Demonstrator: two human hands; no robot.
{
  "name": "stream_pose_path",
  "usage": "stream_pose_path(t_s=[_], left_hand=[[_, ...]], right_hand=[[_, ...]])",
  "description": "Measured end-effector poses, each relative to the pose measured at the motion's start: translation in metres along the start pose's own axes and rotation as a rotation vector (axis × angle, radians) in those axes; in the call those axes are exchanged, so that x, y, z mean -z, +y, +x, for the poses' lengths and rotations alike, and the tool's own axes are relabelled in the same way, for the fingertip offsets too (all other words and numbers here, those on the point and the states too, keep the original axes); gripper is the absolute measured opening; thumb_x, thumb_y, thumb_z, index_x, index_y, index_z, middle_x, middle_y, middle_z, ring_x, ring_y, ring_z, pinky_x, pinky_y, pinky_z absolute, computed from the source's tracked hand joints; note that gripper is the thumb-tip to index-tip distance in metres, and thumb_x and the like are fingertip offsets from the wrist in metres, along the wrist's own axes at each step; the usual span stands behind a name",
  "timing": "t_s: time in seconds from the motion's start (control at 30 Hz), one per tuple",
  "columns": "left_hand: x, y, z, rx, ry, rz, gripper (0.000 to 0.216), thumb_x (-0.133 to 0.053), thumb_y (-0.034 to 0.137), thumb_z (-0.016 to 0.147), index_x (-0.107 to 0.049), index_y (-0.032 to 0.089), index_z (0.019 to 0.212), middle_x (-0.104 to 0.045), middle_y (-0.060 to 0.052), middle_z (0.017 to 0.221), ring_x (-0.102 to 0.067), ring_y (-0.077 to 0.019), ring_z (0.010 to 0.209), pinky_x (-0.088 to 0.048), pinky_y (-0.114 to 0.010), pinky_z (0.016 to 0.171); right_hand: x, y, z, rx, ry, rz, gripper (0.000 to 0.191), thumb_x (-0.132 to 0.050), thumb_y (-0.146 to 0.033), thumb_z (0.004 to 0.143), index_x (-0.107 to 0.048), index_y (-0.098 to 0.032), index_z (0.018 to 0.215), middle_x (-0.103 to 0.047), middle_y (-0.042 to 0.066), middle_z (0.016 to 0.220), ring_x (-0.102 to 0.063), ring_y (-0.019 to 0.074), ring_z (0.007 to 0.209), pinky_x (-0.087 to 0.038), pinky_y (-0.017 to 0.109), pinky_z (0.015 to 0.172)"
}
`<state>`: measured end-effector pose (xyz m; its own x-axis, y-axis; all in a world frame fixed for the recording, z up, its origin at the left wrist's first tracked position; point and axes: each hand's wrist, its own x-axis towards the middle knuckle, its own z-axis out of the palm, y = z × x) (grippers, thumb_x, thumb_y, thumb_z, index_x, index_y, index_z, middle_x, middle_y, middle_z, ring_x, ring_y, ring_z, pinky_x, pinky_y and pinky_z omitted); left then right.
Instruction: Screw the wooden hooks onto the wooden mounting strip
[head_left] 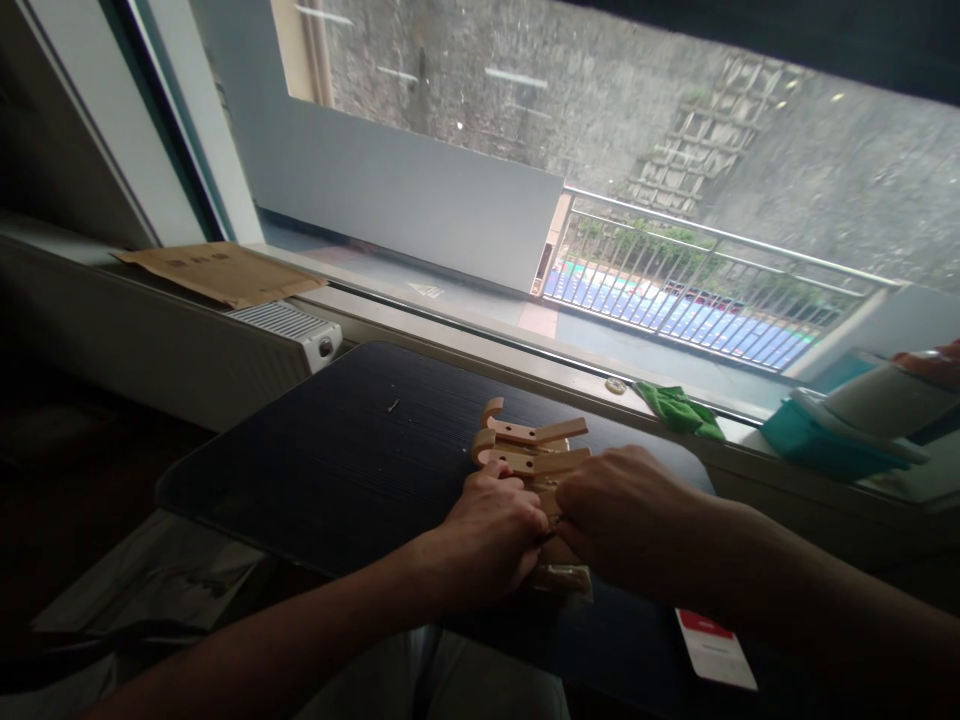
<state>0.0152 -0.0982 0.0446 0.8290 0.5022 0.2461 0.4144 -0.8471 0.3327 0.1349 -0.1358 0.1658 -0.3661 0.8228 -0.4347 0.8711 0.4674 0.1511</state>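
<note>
Two light wooden hooks, each with a curled end and two dark holes, lie side by side on the dark table [315, 450]: a far hook [517, 431] and a near hook [536, 463]. Just in front of the near one, my left hand [499, 525] is closed, its fingers curled down. My right hand [626, 505] is closed too, its fingertips meeting the left hand's. Whatever the two hands grip between them is hidden. A light brown piece [555, 550] shows below the fingers. Nearer to me lies a clear plastic packet [566, 580].
A red and white card [716, 648] lies at the table's near right. Along the windowsill are a round item [616, 385], a green cloth [681, 410] and a teal container [817, 435]. A brown envelope [225, 272] rests on the radiator [289, 325]. A small screw-like piece [394, 405] lies on the table.
</note>
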Motion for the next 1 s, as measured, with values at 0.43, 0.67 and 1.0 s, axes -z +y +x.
stream_pose_path(t_s=[0.43, 0.67, 1.0], left_hand=[[-0.004, -0.003, -0.001, -0.025, 0.001, 0.018, 0.011, -0.055, 0.017, 0.07, -0.064, 0.02, 0.076, -0.07, -0.004, 0.083, -0.062, -0.0258, 0.086, -0.033, -0.047, 0.092], [-0.005, -0.003, 0.0, -0.022, 0.022, -0.007, 0.011, -0.06, 0.026, 0.074, -0.064, 0.019, 0.066, -0.069, -0.001, 0.073, -0.061, -0.0196, 0.074, -0.034, -0.039, 0.09], [-0.012, -0.007, -0.002, -0.035, 0.053, 0.035, 0.007, -0.057, 0.023, 0.076, -0.063, 0.02, 0.073, -0.069, -0.002, 0.078, -0.062, -0.0237, 0.081, -0.032, -0.045, 0.092]], right_hand=[[0.002, -0.013, 0.004, 0.089, 0.091, 0.014, 0.013, -0.06, -0.01, 0.077, -0.07, -0.016, 0.08, -0.07, 0.007, 0.076, -0.064, 0.0182, 0.076, -0.042, 0.024, 0.064], [0.002, -0.005, 0.001, -0.027, 0.004, -0.051, 0.013, -0.058, -0.014, 0.078, -0.069, -0.018, 0.073, -0.07, 0.003, 0.074, -0.065, 0.0182, 0.068, -0.036, 0.025, 0.052], [0.004, -0.026, 0.006, 0.047, -0.021, -0.086, 0.02, -0.054, -0.005, 0.078, -0.071, -0.015, 0.08, -0.072, 0.009, 0.09, -0.065, 0.0186, 0.072, -0.034, 0.026, 0.049]])
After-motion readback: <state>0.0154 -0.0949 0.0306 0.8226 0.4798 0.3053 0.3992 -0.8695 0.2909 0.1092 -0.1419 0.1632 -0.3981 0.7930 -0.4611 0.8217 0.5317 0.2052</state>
